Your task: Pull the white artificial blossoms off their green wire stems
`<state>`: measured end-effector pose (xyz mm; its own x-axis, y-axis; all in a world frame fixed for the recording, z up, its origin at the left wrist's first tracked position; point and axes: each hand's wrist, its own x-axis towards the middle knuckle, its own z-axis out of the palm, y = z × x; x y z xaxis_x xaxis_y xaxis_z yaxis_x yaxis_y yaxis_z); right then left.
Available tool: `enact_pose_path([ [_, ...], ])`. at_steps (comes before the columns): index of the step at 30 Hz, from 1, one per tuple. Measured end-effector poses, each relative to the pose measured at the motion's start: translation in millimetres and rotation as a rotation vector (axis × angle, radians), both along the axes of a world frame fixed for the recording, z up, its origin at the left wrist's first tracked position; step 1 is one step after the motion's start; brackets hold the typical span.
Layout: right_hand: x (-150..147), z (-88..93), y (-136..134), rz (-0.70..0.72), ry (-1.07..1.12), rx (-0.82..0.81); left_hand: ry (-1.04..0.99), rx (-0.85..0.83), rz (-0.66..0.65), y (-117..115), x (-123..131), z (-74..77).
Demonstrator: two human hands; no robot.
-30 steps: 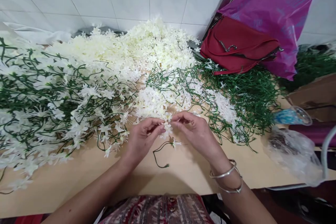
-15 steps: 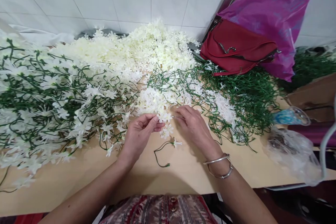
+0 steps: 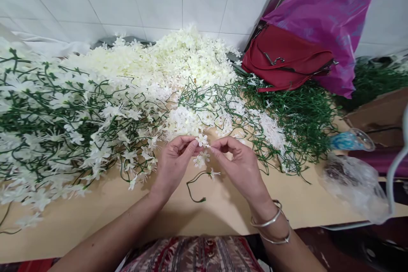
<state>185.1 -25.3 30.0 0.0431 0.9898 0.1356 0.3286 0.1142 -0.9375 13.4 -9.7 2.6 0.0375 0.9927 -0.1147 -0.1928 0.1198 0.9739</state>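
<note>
My left hand [image 3: 174,165] pinches a green wire sprig [image 3: 196,180] carrying small white artificial flowers, its tail curling down onto the tabletop. My right hand [image 3: 240,166], with two silver bangles on the wrist, pinches a small white flower [image 3: 202,140] against the sprig's top end. Both hands meet fingertip to fingertip just in front of a heap of loose white flowers [image 3: 188,121].
A large mound of cream flowers [image 3: 165,61] lies at the back; finished flowered vines [image 3: 54,123] pile up on the left, bare green stems [image 3: 296,114] on the right. A red bag [image 3: 287,59], purple plastic bag [image 3: 328,12], clear bags [image 3: 353,178] and a cardboard box [image 3: 379,114] sit right.
My right hand reached forward into the loose flower heap, then came back toward me with a flower pinched and met the left hand's fingertips again. The left hand barely shifted.
</note>
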Motion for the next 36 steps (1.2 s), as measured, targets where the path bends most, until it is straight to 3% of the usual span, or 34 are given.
enact_pose_path([
  [11,-20,-13.8,-1,-0.115,0.253,-0.184,0.445,0.317,-0.02,-11,-2,-6.5],
  [21,-29,-19.9,0,-0.177,0.26,0.039,0.371,0.324,0.003,-9,-1,-11.7],
  [26,-24,-26.9,3,-0.053,0.479,-0.033,0.29,0.335,-0.007,-14,1,-10.3],
  [32,-24,-30.0,3,-0.068,0.478,0.145,0.121,0.277,0.002,-20,9,-10.1],
  [36,-22,-35.1,3,-0.004,0.5,0.142,0.095,0.316,0.027,-22,9,-12.1],
])
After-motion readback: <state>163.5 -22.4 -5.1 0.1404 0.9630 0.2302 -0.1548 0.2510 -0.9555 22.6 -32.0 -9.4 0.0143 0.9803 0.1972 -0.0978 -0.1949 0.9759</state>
